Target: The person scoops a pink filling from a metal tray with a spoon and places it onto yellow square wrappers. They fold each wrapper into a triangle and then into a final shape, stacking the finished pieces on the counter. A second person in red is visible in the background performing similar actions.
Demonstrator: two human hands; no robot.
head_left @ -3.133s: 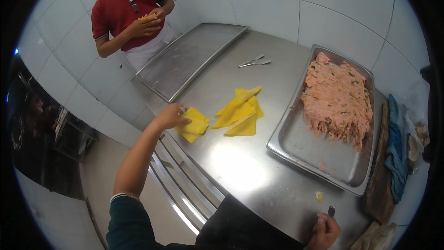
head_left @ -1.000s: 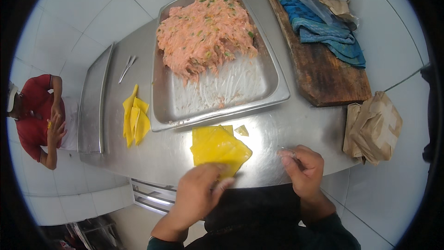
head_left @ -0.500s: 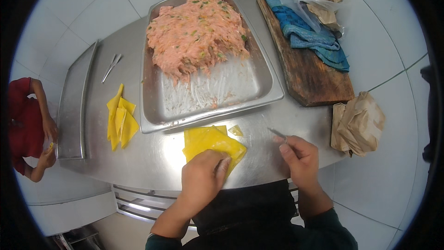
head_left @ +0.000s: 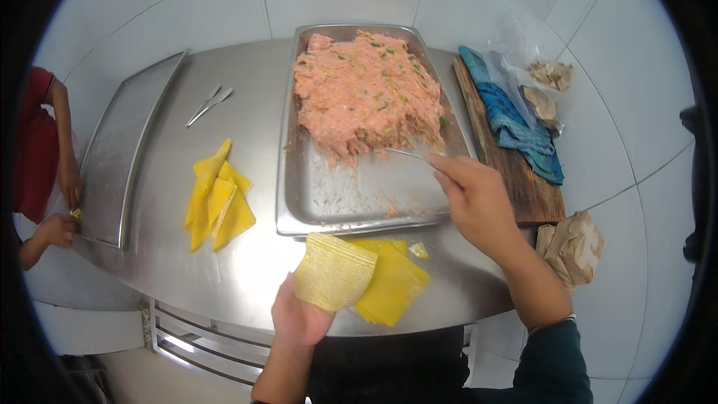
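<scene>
On my left hand [head_left: 301, 320] lies a single pale yellow dumpling wrapper [head_left: 335, 272], held at its lower left edge by the thumb over the palm. Just to its right a stack of yellow wrappers [head_left: 395, 281] rests on the steel table. My right hand [head_left: 473, 193] is closed round the handle of a thin metal utensil [head_left: 407, 154], its blade shape hard to make out. The tip reaches the near edge of the pink minced meat filling [head_left: 366, 93], which is flecked with green and orange. This filling heaps in the far part of a deep steel tray [head_left: 344, 198].
More yellow wrappers [head_left: 217, 202] lie left of the tray, below two metal utensils [head_left: 209, 107]. A flat metal tray [head_left: 134, 157] is near a co-worker's hands [head_left: 60, 228]. At right are a wooden board [head_left: 516, 172], blue cloth [head_left: 516, 123] and brown paper package [head_left: 572, 247].
My left hand has lifted one wrapper off the stack and moved left. My right hand has carried the utensil up and over the tray to the filling. The view has shifted.
</scene>
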